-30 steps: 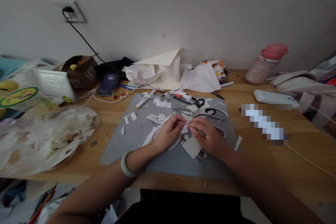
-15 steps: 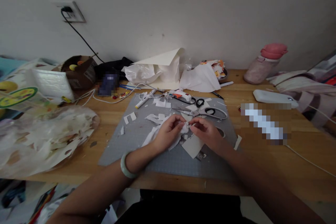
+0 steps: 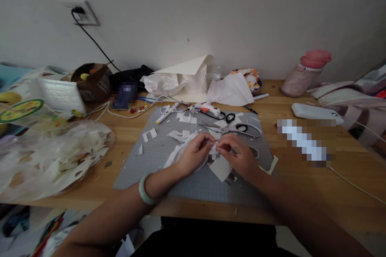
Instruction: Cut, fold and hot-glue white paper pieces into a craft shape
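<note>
Above the grey cutting mat (image 3: 135, 172), my left hand (image 3: 194, 153) and my right hand (image 3: 238, 156) meet fingertip to fingertip. Both are closed in a pinch around a small white piece (image 3: 215, 144), mostly hidden by the fingers. Beneath my left hand lies a crumpled white sheet (image 3: 177, 156), thin like paper or cloth. A pale card (image 3: 221, 168) rests below the fingertips. Just beyond my right hand are white-handled scissors (image 3: 249, 129), blades pointing left. White paper scraps (image 3: 150, 134) are scattered over the mat.
A glue gun (image 3: 208, 108) and a white-and-yellow pen-like tool (image 3: 167, 113) lie at the mat's back. Plastic bags with scraps (image 3: 54, 156) cover the left. A pink bottle (image 3: 304, 74), a white power bank-like block (image 3: 316, 113) and a cable (image 3: 356, 186) are on the right.
My right hand has turned and curled more, its fingertips now touching those of my left. Less of the white piece shows between them. My left hand has barely moved.
</note>
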A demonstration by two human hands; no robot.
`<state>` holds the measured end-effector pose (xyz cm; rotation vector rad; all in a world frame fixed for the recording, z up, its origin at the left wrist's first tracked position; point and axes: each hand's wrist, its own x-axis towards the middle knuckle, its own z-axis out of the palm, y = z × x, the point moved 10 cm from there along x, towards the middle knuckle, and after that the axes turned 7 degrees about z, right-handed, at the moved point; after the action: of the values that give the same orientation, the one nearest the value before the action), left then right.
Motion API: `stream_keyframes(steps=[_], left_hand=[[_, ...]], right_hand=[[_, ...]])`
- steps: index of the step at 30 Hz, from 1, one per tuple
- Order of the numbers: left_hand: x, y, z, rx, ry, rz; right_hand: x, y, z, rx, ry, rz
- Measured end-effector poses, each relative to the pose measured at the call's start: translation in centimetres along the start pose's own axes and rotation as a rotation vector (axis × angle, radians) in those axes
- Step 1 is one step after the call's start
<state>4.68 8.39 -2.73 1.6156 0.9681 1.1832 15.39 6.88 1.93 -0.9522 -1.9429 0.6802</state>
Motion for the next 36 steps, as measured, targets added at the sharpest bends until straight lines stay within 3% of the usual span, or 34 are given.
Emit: stream_keyframes(steps=[6,12,25,33,36], left_hand=[[0.1,-0.1,-0.1,-0.071,0.021,-0.02],[0.1,-0.3,-0.6,-0.086,0.055,-0.029],[0.0,-0.3,-0.9,-0.033,0.081,-0.021],[0.2,-0.5,-1.4,-0.035,0.135,-0.061],[0.2,-0.6,-1.4,-0.032,0.128,-0.06]], right_hand=[[-0.3,-0.7,0.0,-0.105,-0.018,-0.068],[-0.3,-0.9,-1.1,-0.094,0.072,-0.074],[-0.7,-0.7,1.5,-0.298,-0.111,-0.12],[-0.3,-1.1,0.2,-0.207,-0.029,-0.101],[-0.2,-0.9,0.7,-0.254,-0.079,-0.089]])
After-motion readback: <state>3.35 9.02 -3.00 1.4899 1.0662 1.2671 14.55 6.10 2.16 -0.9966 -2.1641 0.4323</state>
